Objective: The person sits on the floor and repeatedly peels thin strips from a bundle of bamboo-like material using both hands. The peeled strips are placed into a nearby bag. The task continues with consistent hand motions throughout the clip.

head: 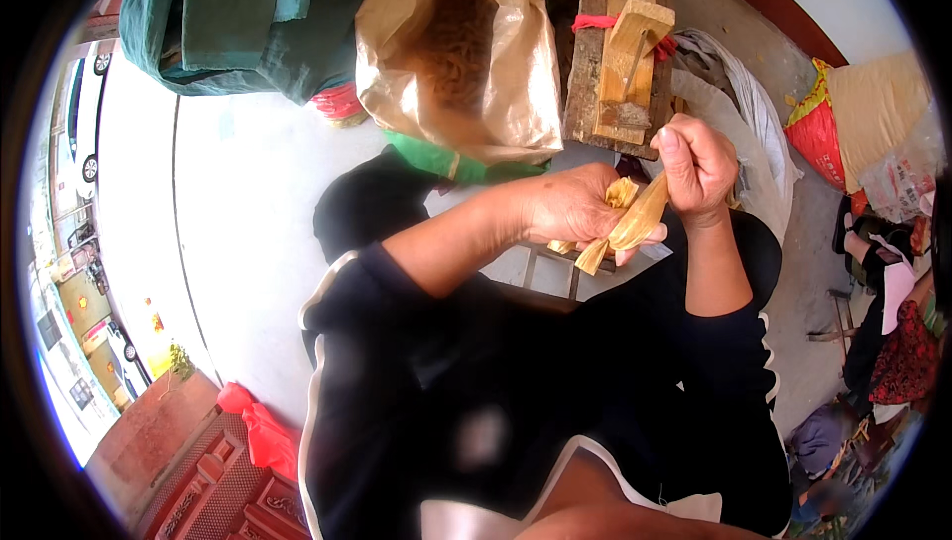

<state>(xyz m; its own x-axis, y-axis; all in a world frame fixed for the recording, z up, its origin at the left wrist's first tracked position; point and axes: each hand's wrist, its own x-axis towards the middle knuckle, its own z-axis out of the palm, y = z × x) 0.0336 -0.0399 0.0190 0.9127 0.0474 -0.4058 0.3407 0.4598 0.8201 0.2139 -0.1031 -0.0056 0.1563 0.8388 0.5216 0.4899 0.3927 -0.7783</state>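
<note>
My left hand [576, 205] holds a few dried yellow-brown plant pieces, which look like dried shoots or husks, in front of my lap. The longest dried piece [641, 219] slants across my left fingers, its lower end hanging past them. A curled dried piece [620, 193] pokes up beside the left thumb. At the upper end of the long piece is my right hand [697, 164], its fingers curled shut on it. Just beyond the hands stands a wooden bench [584, 105]. A wooden block fixture [641, 27] with a thin metal rod or blade is tied there with red cloth.
A woven sack [390, 56] holding brown shreds stands open before my knees. Left of it is a green cloth-like bundle [230, 19]. A whitish sack [766, 138] lies right of the bench. Other seated people [896, 354] are at far right, and a carved red panel [216, 488] at lower left.
</note>
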